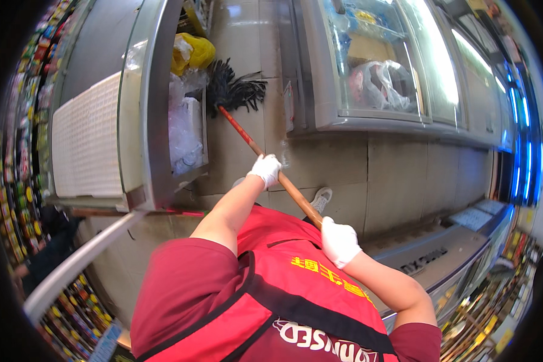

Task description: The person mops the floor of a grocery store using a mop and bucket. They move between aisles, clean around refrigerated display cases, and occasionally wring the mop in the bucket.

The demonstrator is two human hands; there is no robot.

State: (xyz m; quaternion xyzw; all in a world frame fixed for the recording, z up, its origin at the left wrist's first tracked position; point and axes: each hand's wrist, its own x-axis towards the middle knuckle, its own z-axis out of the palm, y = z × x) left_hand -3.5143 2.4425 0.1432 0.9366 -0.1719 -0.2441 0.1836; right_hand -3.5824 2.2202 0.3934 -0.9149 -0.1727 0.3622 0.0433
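Both of my hands wear white gloves and grip the wooden handle of a string mop. My left hand is closed around the handle at about its middle, below a red-coated stretch. At the upper end, close to my red apron, my right hand holds the handle. The dark mop head lies spread on the grey floor tiles, close beside a low shelf. Its left side lies near a yellow plastic bag.
A glass-topped display freezer stands on the right, with bagged goods inside. On the left is a metal-edged counter holding a white plastic crate. Clear plastic bags fill the shelf beneath. Another person is at the far left, near stocked shelves.
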